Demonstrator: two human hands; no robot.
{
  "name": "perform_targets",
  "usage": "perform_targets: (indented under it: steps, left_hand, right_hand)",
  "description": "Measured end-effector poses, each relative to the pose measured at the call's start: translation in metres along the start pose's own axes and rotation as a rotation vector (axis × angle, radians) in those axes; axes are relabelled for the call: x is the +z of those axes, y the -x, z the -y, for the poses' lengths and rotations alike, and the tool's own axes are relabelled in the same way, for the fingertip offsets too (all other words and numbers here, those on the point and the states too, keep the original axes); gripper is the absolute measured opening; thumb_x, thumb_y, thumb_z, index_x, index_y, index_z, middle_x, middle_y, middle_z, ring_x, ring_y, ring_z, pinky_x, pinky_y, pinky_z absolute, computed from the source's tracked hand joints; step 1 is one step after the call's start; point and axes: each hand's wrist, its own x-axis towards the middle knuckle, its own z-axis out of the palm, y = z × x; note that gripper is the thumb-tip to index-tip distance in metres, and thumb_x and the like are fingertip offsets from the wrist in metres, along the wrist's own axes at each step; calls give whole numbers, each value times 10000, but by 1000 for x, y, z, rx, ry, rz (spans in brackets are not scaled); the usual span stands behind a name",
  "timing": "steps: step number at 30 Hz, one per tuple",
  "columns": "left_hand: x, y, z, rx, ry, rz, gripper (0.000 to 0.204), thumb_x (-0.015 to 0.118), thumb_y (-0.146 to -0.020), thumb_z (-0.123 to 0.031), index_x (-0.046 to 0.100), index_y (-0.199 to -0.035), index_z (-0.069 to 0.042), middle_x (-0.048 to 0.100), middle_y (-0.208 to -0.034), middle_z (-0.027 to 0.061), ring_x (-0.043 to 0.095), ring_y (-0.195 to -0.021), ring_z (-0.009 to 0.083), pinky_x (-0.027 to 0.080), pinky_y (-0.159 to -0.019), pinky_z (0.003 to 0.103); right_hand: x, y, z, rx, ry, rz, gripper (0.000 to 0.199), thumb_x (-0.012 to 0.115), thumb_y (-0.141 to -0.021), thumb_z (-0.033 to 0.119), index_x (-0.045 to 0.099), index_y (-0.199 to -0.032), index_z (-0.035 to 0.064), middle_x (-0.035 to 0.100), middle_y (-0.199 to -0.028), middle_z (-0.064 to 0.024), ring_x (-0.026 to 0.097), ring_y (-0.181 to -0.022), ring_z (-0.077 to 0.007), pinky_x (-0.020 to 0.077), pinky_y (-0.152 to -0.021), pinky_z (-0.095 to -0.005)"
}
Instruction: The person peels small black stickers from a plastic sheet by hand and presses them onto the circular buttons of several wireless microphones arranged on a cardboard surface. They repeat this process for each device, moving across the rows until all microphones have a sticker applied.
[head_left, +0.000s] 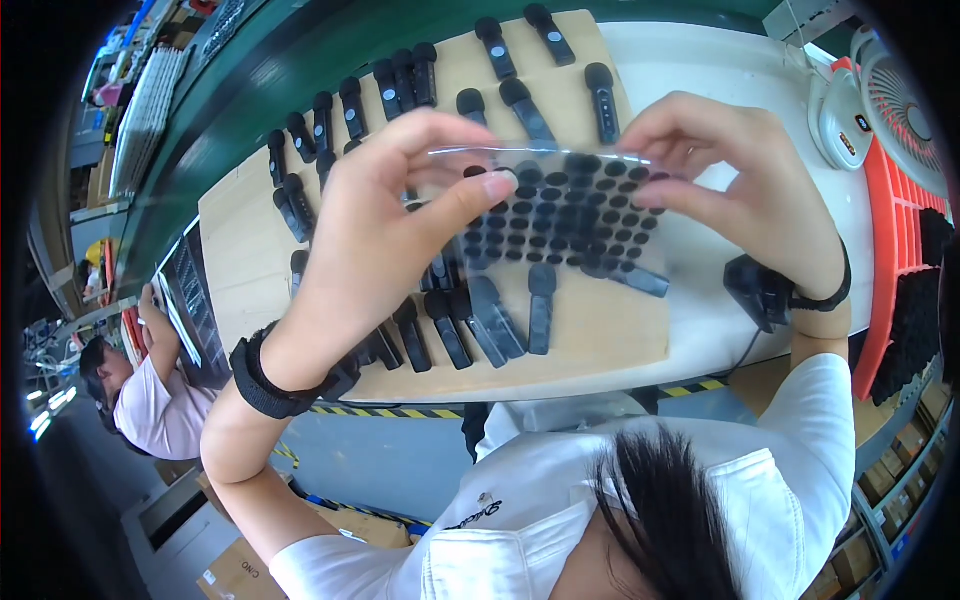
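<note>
Between my two hands is a clear sheet with rows of round black dots [540,225], raised over a tan board. My left hand [375,215] pinches its upper left part, thumb on top of the face. On the opposite side, my right hand [745,180] has thumb and fingers closed on the upper right edge. Several small black handheld microphones lie on the board [610,330], some behind the sheet and partly hidden. One microphone [541,310] rests just below the sheet, another [602,103] beyond it near my right fingers.
The board lies on a white table [690,60]. At the right are a white fan [900,100] and an orange crate [885,250] with black foam. A green strip [250,95] runs along the far side. Another person [160,400] sits at far left.
</note>
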Motion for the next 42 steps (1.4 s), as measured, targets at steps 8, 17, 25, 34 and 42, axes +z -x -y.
perform_targets:
  steps: [8, 17, 25, 34, 42]
  left_hand:
    - [24, -6, -19, 487, -678, 88, 72, 687, -793, -33, 647, -849, -9, 638, -724, 78, 618, -644, 240, 383, -1049, 438]
    - [29, -10, -25, 543, -690, 66, 43, 646, -811, -14, 634, -778, 12, 554, -584, 95, 531, -498, 273, 486, -944, 421]
    - [31, -10, -28, 411, -620, 125, 64, 650, -811, -22, 619, -775, 21, 569, -604, 110, 538, -559, 258, 449, -619, 333]
    - [35, -13, -29, 321, -567, 165, 84, 662, -813, -40, 604, -800, 19, 562, -631, 109, 548, -591, 252, 413, -568, 335]
    - [34, -19, -30, 305, -512, 194, 91, 666, -810, -39, 600, -805, 23, 566, -652, 114, 553, -562, 262, 421, -570, 346]
  right_hand:
    - [-3, 10, 5, -66, 75, -72, 168, 659, -788, -54, 660, -956, -53, 660, -843, -97, 640, -727, -154, 523, -693, -252]
    - [-3, 8, -3, -133, -80, -232, 226, 737, -724, -33, 685, -943, -19, 661, -851, -80, 639, -760, -157, 512, -709, -250]
    - [-10, 8, 0, -120, -3, -153, 168, 755, -685, -36, 643, -807, -8, 665, -863, -79, 635, -789, -173, 499, -730, -272]
    - [-4, 5, -8, -274, -57, -229, 317, 732, -694, -85, 609, -975, -4, 630, -956, -95, 624, -848, -184, 468, -864, -317]
    - [2, 8, -13, -189, -278, -253, 452, 692, -711, -143, 478, -1070, 28, 607, -972, -118, 618, -853, -177, 474, -867, -329]
